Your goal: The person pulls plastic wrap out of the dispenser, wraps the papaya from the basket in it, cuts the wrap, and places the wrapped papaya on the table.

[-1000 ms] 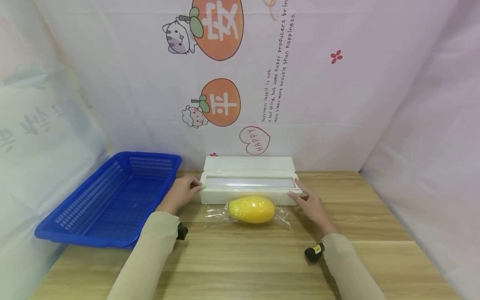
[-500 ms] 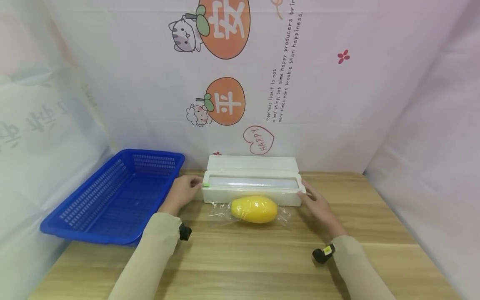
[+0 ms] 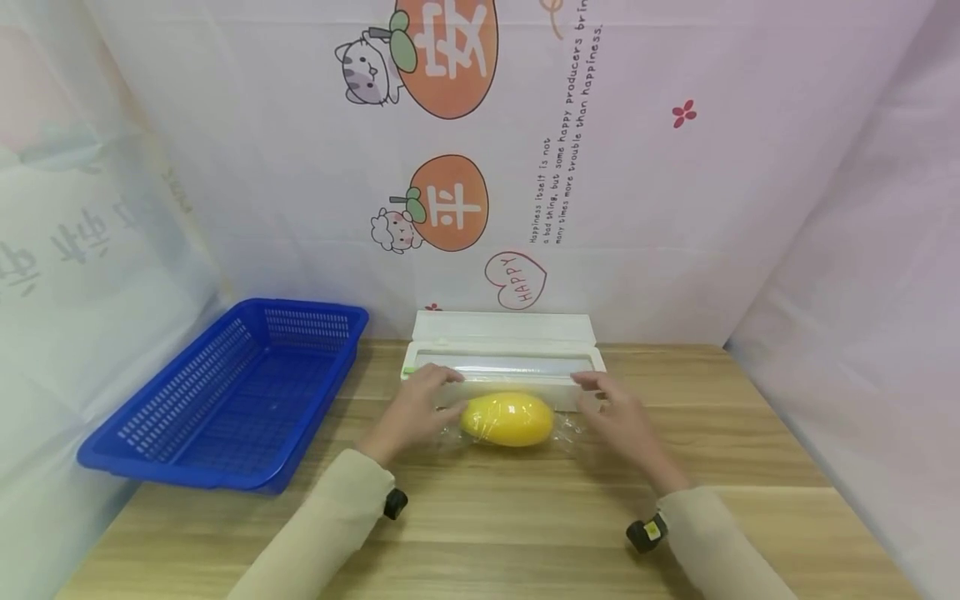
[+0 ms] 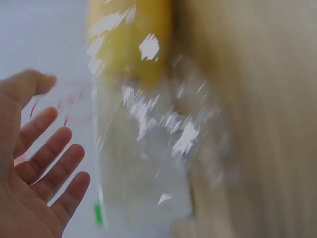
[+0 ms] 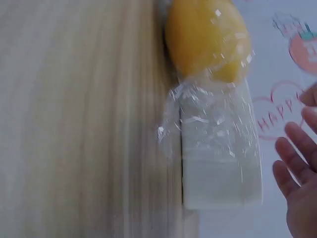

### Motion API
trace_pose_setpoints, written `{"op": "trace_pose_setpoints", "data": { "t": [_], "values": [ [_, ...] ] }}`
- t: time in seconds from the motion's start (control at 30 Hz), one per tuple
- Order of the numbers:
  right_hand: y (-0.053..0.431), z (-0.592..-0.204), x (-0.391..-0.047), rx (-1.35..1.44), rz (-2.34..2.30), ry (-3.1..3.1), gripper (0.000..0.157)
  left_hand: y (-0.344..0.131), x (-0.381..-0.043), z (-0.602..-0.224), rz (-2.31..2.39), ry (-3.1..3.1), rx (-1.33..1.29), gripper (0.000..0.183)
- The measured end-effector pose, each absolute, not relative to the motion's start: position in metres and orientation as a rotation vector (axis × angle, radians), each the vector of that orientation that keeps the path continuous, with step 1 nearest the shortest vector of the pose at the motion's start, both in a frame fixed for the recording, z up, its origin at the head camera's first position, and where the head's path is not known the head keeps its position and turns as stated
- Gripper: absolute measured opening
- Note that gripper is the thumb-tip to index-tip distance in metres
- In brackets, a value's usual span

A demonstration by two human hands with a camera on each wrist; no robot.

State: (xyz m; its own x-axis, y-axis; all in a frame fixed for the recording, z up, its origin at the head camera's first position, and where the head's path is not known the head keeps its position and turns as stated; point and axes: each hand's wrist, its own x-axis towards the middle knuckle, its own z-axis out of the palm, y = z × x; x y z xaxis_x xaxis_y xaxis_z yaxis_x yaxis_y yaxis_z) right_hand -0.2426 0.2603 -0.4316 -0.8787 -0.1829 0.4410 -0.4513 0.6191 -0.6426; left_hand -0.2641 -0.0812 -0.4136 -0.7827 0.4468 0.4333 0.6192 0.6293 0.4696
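A yellow oval fruit (image 3: 508, 419), wrapped in clear cling film (image 5: 213, 114) with loose ends on both sides, lies on the wooden table. Right behind it stands a white cling film dispenser box (image 3: 525, 390), its lid (image 3: 502, 327) raised, with a green slider (image 3: 409, 370) at the left end. My left hand (image 3: 412, 410) hovers by the fruit's left end, fingers spread and holding nothing. On the other side my right hand (image 3: 621, 419) is near the right film end, fingers loosely bent with nothing in them. Both wrist views show the palms apart from the fruit.
A blue plastic basket (image 3: 273, 473) stands on the left of the table. Behind the box rises a printed cloth backdrop (image 3: 622, 275), and cloth walls close in both sides. Wooden tabletop (image 3: 510, 525) extends in front of the fruit.
Both hands have left the ends of the dispenser box and moved inward and toward the fruit; the left hand moved farther right. Fruit and box stay in place.
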Motion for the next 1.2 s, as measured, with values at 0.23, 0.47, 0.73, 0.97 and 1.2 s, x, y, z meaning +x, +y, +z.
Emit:
{"op": "trace_pose_setpoints", "data": {
  "t": [0.23,0.47,0.73,0.97,1.2],
  "values": [
    [0.236,-0.437,-0.232,0.808,0.828,-2.63,0.079,-0.058,-0.254,-0.431,-0.663,-2.68,-0.92,0.063],
    [0.225,-0.444,-0.229,0.763,0.875,-2.708,0.086,-0.053,-0.254,-0.442,-0.612,-2.718,-0.864,0.074],
    [0.216,-0.451,-0.228,0.716,0.998,-2.736,0.078,-0.05,-0.253,-0.445,-0.738,-2.739,-0.809,0.069],
    [0.217,-0.451,-0.225,0.727,1.097,-2.73,0.075,-0.052,-0.25,-0.445,-0.796,-2.733,-0.847,0.064],
    [0.223,-0.449,-0.222,0.726,1.144,-2.781,0.071,-0.054,-0.248,-0.45,-0.802,-2.714,-0.901,0.065]
  ]
}}
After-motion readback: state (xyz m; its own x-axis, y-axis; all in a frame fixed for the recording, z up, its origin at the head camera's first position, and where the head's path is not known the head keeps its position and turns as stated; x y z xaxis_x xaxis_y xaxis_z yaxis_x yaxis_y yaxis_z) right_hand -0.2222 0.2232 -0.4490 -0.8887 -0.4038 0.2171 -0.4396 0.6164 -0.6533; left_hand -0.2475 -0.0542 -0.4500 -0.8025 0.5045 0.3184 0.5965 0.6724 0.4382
